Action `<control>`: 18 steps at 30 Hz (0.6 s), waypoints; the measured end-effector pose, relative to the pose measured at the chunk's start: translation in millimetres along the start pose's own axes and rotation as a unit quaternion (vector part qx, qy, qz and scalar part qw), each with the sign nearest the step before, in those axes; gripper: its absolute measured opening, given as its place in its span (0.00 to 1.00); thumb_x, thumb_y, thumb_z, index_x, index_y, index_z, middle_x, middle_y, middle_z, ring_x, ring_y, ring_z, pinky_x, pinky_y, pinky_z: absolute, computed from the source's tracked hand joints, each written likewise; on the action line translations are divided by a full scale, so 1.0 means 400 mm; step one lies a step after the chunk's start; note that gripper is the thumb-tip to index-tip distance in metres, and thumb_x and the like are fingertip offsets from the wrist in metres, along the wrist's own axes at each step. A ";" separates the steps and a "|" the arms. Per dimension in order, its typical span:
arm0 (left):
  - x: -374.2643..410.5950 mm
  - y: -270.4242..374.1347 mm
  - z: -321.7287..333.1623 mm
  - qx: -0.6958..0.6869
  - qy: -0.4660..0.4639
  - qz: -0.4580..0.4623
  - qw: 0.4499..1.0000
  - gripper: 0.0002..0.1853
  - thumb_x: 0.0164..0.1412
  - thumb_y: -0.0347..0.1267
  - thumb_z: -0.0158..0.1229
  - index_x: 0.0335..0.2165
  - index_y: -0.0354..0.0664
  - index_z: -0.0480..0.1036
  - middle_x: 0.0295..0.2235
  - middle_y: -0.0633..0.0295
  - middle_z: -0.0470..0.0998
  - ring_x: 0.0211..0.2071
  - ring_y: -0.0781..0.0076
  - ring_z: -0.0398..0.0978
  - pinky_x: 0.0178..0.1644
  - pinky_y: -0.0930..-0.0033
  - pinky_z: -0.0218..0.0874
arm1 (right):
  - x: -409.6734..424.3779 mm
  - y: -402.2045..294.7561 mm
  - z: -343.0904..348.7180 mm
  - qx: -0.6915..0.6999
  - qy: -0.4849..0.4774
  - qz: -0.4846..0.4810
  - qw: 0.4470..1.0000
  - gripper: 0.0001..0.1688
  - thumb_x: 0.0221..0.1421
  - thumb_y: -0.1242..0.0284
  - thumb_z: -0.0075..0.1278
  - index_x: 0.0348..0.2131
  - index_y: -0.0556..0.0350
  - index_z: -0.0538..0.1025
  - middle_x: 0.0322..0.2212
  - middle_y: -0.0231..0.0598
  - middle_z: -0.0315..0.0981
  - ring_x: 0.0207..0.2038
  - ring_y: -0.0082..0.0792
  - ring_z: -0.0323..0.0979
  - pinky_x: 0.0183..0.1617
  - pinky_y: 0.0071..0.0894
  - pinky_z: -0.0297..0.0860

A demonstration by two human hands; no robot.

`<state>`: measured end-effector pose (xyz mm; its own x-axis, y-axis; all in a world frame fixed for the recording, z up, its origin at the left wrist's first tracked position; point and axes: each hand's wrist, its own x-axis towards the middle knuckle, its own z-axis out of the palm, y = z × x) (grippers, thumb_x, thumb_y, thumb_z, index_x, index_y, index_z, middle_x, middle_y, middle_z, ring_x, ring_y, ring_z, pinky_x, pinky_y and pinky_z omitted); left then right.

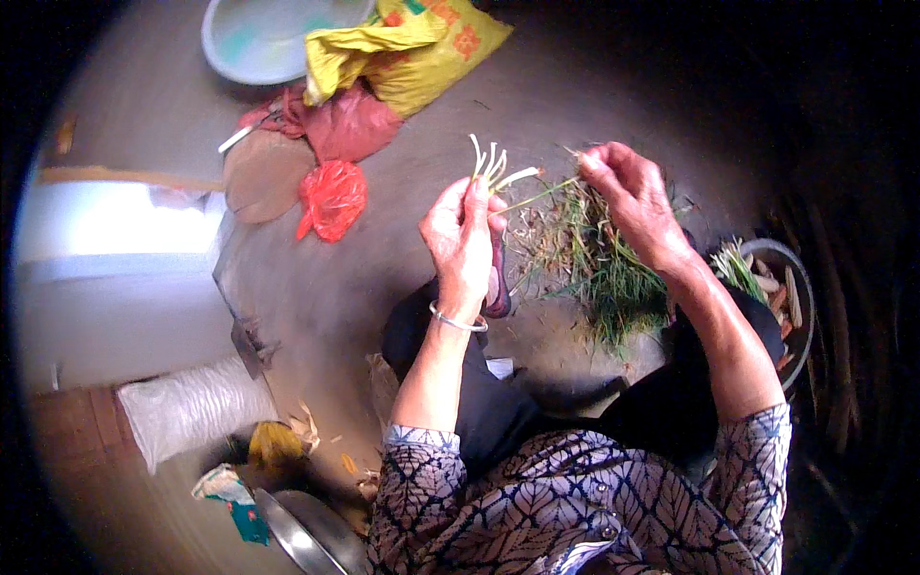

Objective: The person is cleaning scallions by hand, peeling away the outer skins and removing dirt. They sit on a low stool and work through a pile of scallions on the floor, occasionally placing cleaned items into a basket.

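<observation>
My left hand (463, 219), with a bangle at the wrist, grips a small bunch of chive-like stalks (492, 162), pale ends upward and fanned out. One thin green stalk (539, 197) stretches from that hand across to my right hand (624, 190). Between thumb and forefinger, my right hand pinches the stalk's far end, along with a wispy bit. Below and between the hands, a loose heap of green leaves and dry trimmings (611, 280) covers the floor between my feet.
To my right stands a round basin (808, 323) holding corn cobs and a bundle of white-stemmed greens (737, 267). Ahead left are a yellow sack (431, 65), a pale basin (251, 43), a red plastic bag (334, 201) and a round brown surface (266, 176). A metal pan (309, 532) lies behind left.
</observation>
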<state>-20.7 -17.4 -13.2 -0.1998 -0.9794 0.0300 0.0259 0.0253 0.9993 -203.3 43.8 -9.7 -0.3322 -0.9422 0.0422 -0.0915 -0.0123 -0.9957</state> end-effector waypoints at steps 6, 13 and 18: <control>0.054 0.005 -0.087 -0.143 0.069 -0.082 0.984 0.11 0.61 0.37 0.51 0.32 0.41 0.71 0.23 0.68 0.73 0.23 0.84 0.69 0.23 0.83 0.58 | 0.013 0.022 -0.031 -0.269 -0.011 -0.129 0.955 0.15 0.58 0.68 0.45 0.27 0.64 0.69 0.14 0.46 0.62 0.18 0.37 0.62 0.25 0.33 0.60; 0.071 -0.017 -0.104 -0.351 -0.031 -0.193 0.916 0.14 0.61 0.38 0.50 0.40 0.40 0.68 0.29 0.68 0.71 0.27 0.84 0.69 0.28 0.82 0.63 | -0.014 0.141 0.016 -0.482 -0.087 -0.286 0.824 0.11 0.55 0.74 0.43 0.25 0.65 0.71 0.18 0.53 0.67 0.26 0.53 0.70 0.43 0.49 0.60; 0.056 -0.025 -0.094 -0.371 -0.034 -0.176 0.911 0.13 0.61 0.36 0.50 0.40 0.38 0.68 0.32 0.64 0.73 0.32 0.79 0.71 0.35 0.77 0.65 | -0.009 0.043 0.041 -0.322 -0.171 -0.021 0.931 0.17 0.57 0.65 0.44 0.31 0.64 0.73 0.24 0.56 0.69 0.33 0.52 0.71 0.38 0.41 0.66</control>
<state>11.5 -47.3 -23.4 -0.3835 -0.8854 -0.2625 0.5981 -0.4547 0.6600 -188.5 41.4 -28.2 -0.0073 -0.9982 -0.0589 -0.6778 0.0483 -0.7337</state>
